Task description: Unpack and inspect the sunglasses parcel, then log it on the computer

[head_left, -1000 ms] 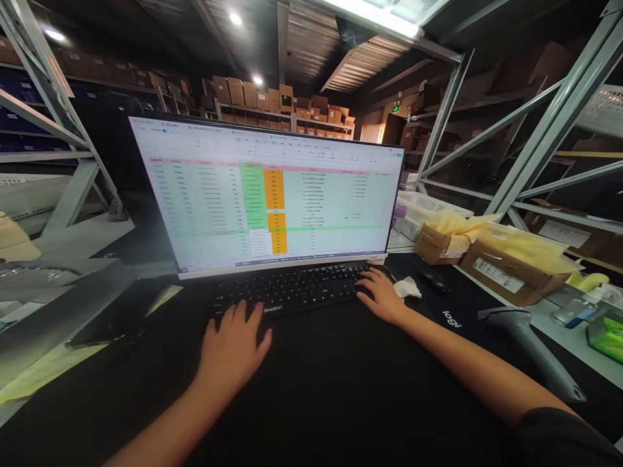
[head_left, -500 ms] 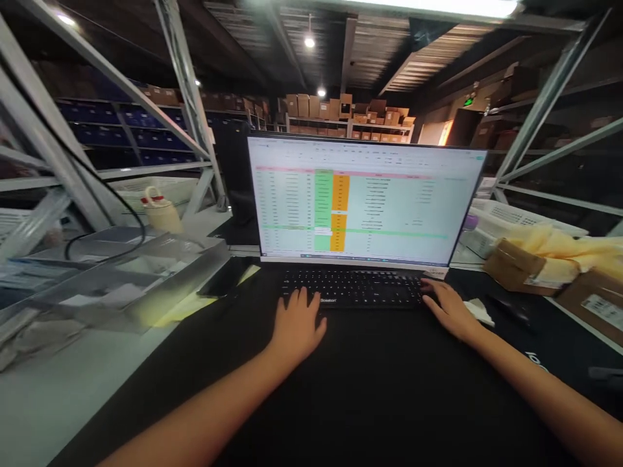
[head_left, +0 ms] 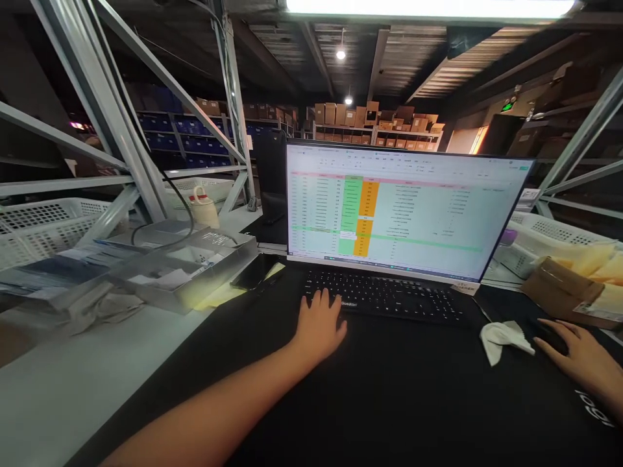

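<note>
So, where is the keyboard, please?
In the head view, the keyboard lies right of centre, in front of the monitor, the left hand at its left end.

Along the far edge of the plain black desk mat [head_left: 389, 389], I see a flat black keyboard [head_left: 389, 298] with white-marked keys. The wide, thin, dark-rimmed monitor [head_left: 413, 204] shows a pink header row, one green column, one orange, and a light green stripe across. Toward the mat's right edge are a crumpled white cloth [head_left: 503, 334], a dark rounded mouse [head_left: 555, 337] and white lettering [head_left: 594, 407].
</note>
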A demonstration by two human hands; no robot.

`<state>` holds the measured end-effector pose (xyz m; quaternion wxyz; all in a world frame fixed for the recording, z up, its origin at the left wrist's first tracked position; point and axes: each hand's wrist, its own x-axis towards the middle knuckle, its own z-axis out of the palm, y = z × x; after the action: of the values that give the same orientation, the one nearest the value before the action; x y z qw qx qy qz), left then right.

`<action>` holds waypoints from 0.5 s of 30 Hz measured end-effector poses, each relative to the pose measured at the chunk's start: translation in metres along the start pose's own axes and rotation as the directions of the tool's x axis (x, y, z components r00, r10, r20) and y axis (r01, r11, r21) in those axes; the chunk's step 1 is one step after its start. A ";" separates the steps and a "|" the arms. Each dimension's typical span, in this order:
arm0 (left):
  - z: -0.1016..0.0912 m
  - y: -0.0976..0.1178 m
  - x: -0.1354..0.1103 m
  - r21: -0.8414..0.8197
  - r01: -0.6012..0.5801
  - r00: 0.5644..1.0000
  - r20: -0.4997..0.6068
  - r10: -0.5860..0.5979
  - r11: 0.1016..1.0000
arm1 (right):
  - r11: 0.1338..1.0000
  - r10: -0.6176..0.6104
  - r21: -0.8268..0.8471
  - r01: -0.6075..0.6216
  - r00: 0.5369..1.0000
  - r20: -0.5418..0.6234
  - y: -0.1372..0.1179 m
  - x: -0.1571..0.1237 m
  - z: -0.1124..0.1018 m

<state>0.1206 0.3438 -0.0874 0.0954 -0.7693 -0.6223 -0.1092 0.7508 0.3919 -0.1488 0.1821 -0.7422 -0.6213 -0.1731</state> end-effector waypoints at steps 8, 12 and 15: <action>0.001 0.001 -0.001 0.004 -0.003 1.000 -0.003 0.003 1.000 | 0.997 -0.013 0.071 0.009 0.998 0.059 0.029 0.010 0.026; 0.002 0.000 0.000 -0.004 0.003 1.000 -0.003 -0.003 1.000 | 0.998 0.013 0.055 -0.016 0.998 0.055 0.027 0.009 0.025; 0.003 0.000 0.000 -0.005 -0.001 1.000 -0.012 0.001 1.000 | 0.998 0.008 0.056 -0.009 1.000 0.029 0.024 0.008 0.025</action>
<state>0.1207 0.3442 -0.0904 0.0971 -0.7690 -0.6212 -0.1152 0.7769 0.4065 -0.1681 0.1947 -0.7418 -0.6253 -0.1442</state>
